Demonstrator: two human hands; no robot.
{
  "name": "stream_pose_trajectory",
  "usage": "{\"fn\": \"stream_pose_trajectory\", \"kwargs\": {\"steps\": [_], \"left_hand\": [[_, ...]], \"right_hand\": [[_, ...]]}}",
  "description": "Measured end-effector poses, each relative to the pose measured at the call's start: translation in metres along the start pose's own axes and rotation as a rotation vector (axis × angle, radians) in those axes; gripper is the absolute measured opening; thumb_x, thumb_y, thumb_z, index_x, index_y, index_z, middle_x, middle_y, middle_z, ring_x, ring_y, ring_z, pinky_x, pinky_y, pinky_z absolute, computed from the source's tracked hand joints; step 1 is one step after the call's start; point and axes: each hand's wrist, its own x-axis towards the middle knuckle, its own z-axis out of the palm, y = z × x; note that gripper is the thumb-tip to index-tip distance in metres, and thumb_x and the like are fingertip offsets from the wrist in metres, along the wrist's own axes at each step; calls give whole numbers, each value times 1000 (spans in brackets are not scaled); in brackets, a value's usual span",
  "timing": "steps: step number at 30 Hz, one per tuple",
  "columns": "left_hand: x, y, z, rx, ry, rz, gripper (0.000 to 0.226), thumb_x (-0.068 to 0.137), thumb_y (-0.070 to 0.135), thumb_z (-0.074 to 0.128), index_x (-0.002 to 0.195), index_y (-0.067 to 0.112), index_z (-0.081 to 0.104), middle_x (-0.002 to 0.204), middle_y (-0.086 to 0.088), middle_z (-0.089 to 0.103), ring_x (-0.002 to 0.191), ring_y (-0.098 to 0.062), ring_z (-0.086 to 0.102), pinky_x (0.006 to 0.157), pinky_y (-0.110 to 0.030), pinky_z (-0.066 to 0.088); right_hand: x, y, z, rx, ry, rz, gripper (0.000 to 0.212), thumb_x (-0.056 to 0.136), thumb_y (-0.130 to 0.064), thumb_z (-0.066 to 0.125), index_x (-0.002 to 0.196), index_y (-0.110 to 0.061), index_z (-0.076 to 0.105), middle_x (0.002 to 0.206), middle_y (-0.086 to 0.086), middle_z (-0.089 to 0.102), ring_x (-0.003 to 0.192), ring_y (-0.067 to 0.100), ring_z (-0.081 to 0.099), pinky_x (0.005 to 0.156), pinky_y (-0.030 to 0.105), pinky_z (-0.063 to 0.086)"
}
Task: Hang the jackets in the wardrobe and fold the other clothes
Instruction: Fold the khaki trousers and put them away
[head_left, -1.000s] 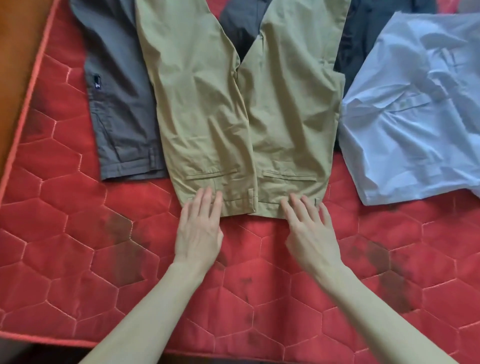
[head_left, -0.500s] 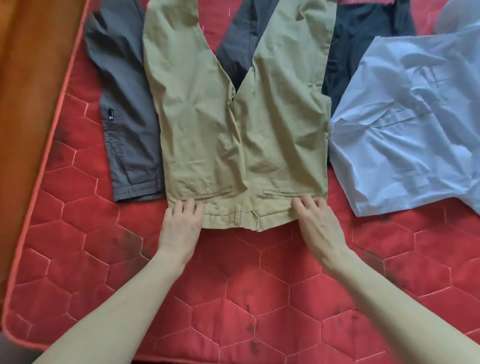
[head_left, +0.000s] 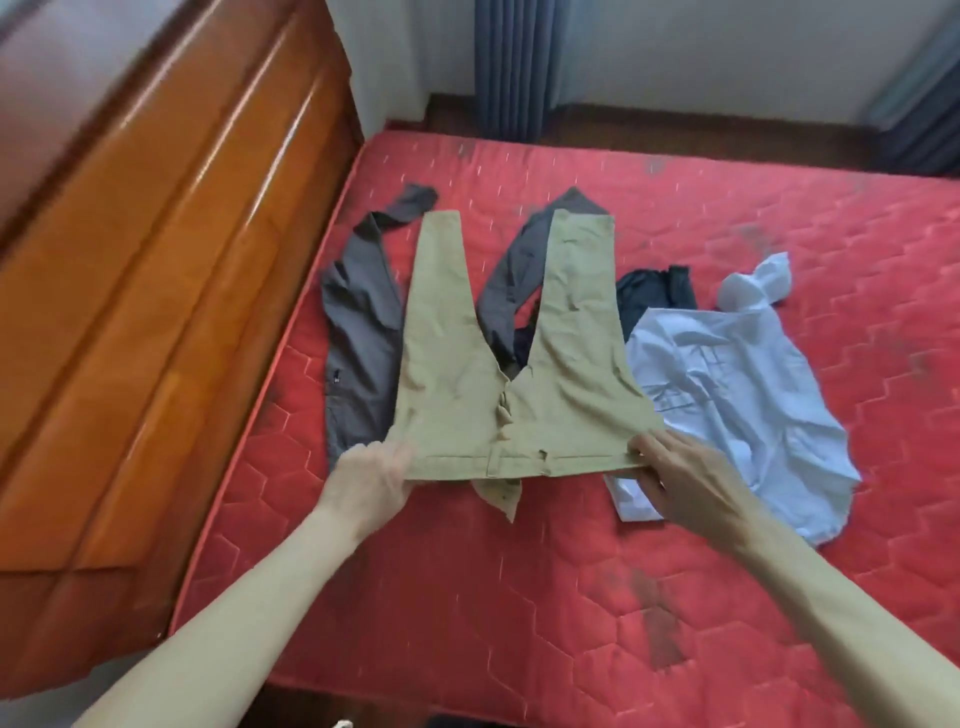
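Observation:
Khaki trousers (head_left: 467, 384) are stretched out in front of me, legs pointing away over the red mattress (head_left: 519, 597). My left hand (head_left: 371, 478) grips the left end of the waistband and my right hand (head_left: 685, 483) grips the right end, lifting the waist off the mattress. A flap of the fly hangs down below the waistband. Dark grey trousers (head_left: 358, 332) lie partly under the khaki pair on the left. A crumpled light blue shirt (head_left: 727, 395) lies to the right, touching my right hand.
A dark navy garment (head_left: 654, 291) lies behind the blue shirt. A glossy wooden bed board (head_left: 156, 291) runs along the mattress's left edge. Blue curtains (head_left: 511, 62) hang at the far wall. The near part of the mattress is bare quilted red fabric.
My hands went from resting flat at the waistband to gripping its two ends and raising it. The camera view has lifted and pulled back, showing the whole mattress and the wall.

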Motion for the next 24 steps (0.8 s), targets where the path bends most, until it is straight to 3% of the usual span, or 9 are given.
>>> {"fn": "stream_pose_trajectory", "kwargs": {"steps": [4, 6, 8, 12, 15, 17, 20, 22, 24], "left_hand": [[8, -2, -94, -64, -8, 81, 24, 77, 30, 60, 89, 9, 64, 68, -6, 68, 56, -34, 69, 44, -33, 49], [12, -9, -132, -72, -28, 142, 38, 78, 41, 72, 97, 11, 58, 72, -4, 69, 63, -35, 70, 48, -36, 50], [18, -11, -166, -111, -34, 174, 40, 80, 43, 73, 99, 15, 52, 72, -4, 69, 65, -36, 69, 50, -37, 47], [36, -9, -231, -334, -106, 26, 29, 86, 32, 72, 81, 31, 43, 70, 8, 60, 74, -28, 67, 60, -33, 38], [44, -9, -288, -496, -10, 15, 29, 80, 32, 81, 67, 32, 55, 64, 10, 62, 64, -14, 63, 58, -31, 42], [46, -8, -326, -676, 35, 8, 22, 77, 32, 88, 67, 27, 69, 65, 6, 70, 64, -12, 68, 58, -31, 50], [44, -7, -372, -907, 84, -33, 15, 78, 28, 92, 78, 18, 81, 75, -4, 78, 76, -26, 76, 70, -39, 61], [42, -9, -393, -1025, 137, -40, 14, 80, 20, 89, 86, 11, 82, 84, -13, 79, 86, -37, 76, 78, -47, 62], [41, -12, -411, -1144, 168, -14, 21, 82, 23, 85, 97, 9, 82, 95, -13, 80, 94, -33, 77, 77, -35, 64]], "right_hand": [[-3, -10, -100, -44, -23, -133, 27, 88, -27, 47, 80, -6, 61, 69, 2, 61, 54, 30, 63, 50, 36, 48], [-5, -17, -143, -75, -50, -189, 15, 79, -22, 62, 81, -7, 61, 67, -1, 59, 52, 29, 60, 49, 33, 44], [-5, -20, -178, -85, -81, -218, 24, 74, -18, 82, 85, -7, 65, 67, -1, 59, 52, 28, 60, 45, 33, 46], [-5, -18, -236, -69, -55, -242, 28, 72, 7, 86, 80, -5, 62, 68, -1, 53, 52, 16, 46, 44, 35, 46], [-8, -16, -276, 4, 30, -167, 31, 74, 21, 77, 84, -5, 65, 74, 0, 54, 59, 21, 54, 51, 39, 49], [-11, -15, -301, 59, 89, -133, 24, 84, 17, 76, 86, -6, 69, 76, -1, 55, 64, 23, 57, 56, 39, 50], [-10, -19, -342, 108, 191, -138, 11, 88, 2, 80, 87, -8, 77, 77, -10, 59, 67, 7, 59, 62, 16, 46], [-10, -23, -371, 121, 274, -81, 13, 83, -7, 86, 87, -17, 79, 81, -18, 68, 74, 2, 65, 66, 11, 46], [-10, -25, -399, 219, 339, 9, 17, 79, -15, 89, 85, -28, 80, 81, -15, 75, 76, 0, 69, 70, 14, 51]]}}
